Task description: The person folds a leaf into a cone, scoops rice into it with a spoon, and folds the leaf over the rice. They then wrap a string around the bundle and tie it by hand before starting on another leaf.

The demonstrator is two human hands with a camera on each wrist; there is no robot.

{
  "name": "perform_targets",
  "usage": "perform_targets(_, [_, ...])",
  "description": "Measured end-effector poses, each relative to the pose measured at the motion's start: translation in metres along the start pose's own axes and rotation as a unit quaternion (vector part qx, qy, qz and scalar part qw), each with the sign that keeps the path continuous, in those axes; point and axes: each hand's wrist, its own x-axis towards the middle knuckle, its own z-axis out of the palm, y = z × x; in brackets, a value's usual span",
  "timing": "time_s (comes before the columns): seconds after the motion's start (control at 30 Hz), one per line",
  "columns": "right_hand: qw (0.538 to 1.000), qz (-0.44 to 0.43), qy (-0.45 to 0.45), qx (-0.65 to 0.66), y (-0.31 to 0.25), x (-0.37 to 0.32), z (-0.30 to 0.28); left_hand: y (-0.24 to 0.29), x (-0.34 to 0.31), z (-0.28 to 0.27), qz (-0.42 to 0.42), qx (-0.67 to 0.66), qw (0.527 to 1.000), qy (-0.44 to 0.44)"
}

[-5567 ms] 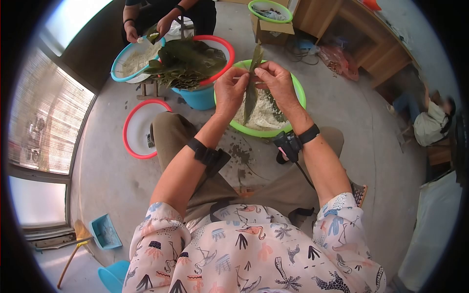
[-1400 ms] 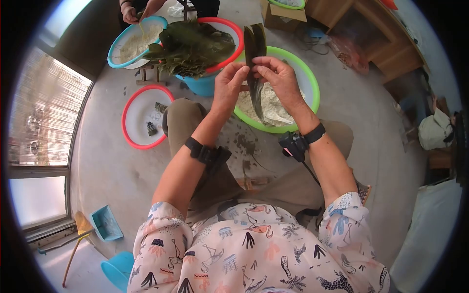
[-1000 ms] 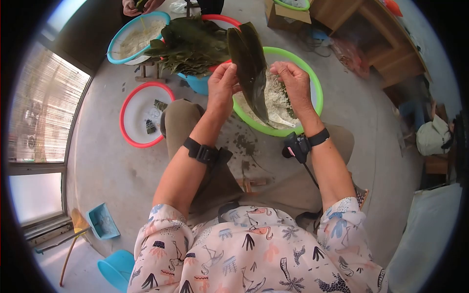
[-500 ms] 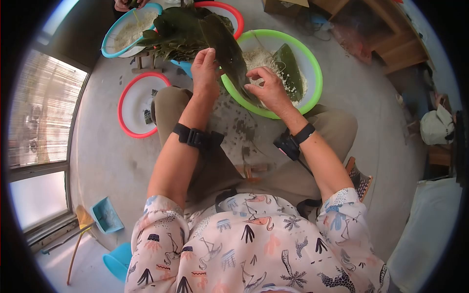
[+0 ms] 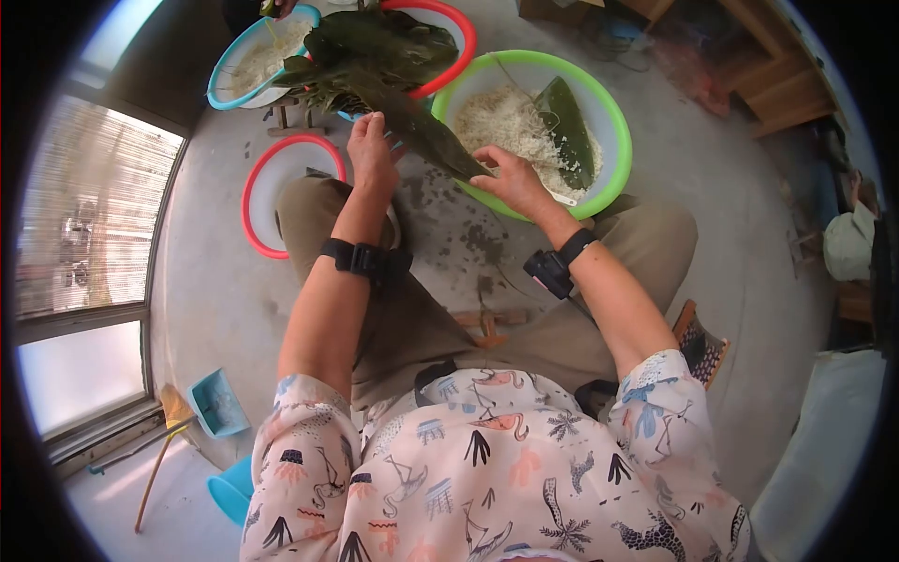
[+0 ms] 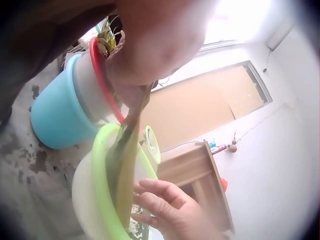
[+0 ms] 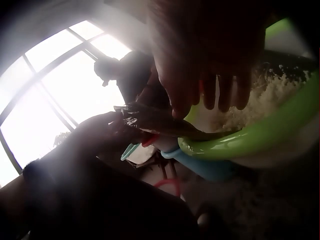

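In the head view my left hand (image 5: 373, 155) pinches the edge of a long dark-green bamboo leaf (image 5: 426, 134). At the leaf's narrow end my right hand (image 5: 515, 181) holds the tip between thumb and fingers, close over the green rim of a basin (image 5: 613, 173). White rice (image 5: 506, 122) fills part of that basin, with another bamboo leaf (image 5: 567, 131) lying on it. The left wrist view shows the held leaf (image 6: 125, 175) nearly edge-on, the right hand (image 6: 172, 207) beside it. Beyond the hands, a heap of bamboo leaves (image 5: 351, 47) overlaps a red-rimmed basin (image 5: 468, 42).
A blue bucket (image 6: 62, 110) stands under the red-rimmed basin. At left are a blue-rimmed rice basin (image 5: 220, 84) and a low red-rimmed basin (image 5: 251, 201). A white utensil handle (image 5: 564, 199) shows in the green basin. Another person's hand (image 5: 276, 7) is at the top.
The leaf, first folded narrow between both hands, has been spread flat and swung left and down out of the green basin. The right hand let go, then took its tip end.
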Motion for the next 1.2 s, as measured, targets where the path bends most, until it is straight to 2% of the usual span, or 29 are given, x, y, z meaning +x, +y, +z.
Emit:
perform_targets(0.47, [0.998, -0.036, 0.026, -0.046, -0.002, 0.014, 0.025, -0.005, -0.019, 0.0, -0.006, 0.025, 0.999, -0.037])
perform_targets(0.57, [0.999, -0.019, 0.026, -0.011, -0.002, 0.014, 0.027, -0.012, -0.023, -0.006, -0.036, 0.087, 0.994, -0.055])
perform_targets(0.63, [0.999, -0.029, 0.035, -0.007, -0.003, 0.014, 0.027, -0.01, -0.032, -0.004, -0.095, 0.178, 0.976, -0.084])
perform_targets(0.83, [0.996, -0.049, 0.046, -0.059, -0.006, 0.017, 0.026, -0.028, -0.025, -0.012, -0.1, 0.279, 0.942, -0.154])
perform_targets(0.97, [0.991, -0.067, 0.07, -0.094, -0.006, 0.019, 0.027, -0.031, -0.027, -0.013, -0.091, 0.272, 0.946, -0.152])
perform_targets(1.2, [0.992, -0.002, 0.095, -0.083, -0.008, 0.033, 0.008, -0.03, -0.03, -0.013, -0.089, 0.236, 0.952, -0.175])
